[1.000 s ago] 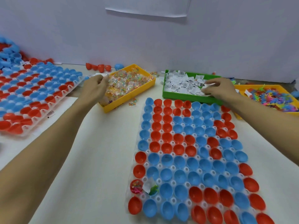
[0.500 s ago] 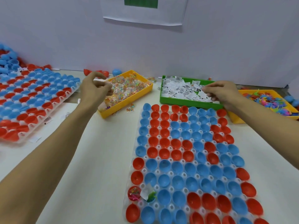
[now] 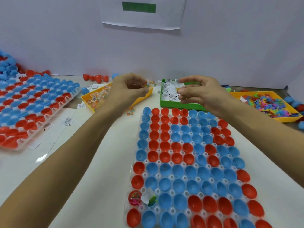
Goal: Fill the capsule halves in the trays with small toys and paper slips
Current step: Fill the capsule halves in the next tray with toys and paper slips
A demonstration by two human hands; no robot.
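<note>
Head view shows my left hand (image 3: 130,89) pinching a wrapped toy (image 3: 146,84) and my right hand (image 3: 197,92) curled, its slip hidden, above the bins, so I should drop both into one empty capsule half (image 3: 165,199).

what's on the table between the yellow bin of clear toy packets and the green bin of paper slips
In the head view, mostly bare table between the yellow bin and the green bin; a stray paper slip or two lie near the green bin's corner.

Left hand (image 3: 130,89) pinches toy packet (image 3: 146,84); right hand (image 3: 197,92) over slips (image 3: 171,94).
</note>
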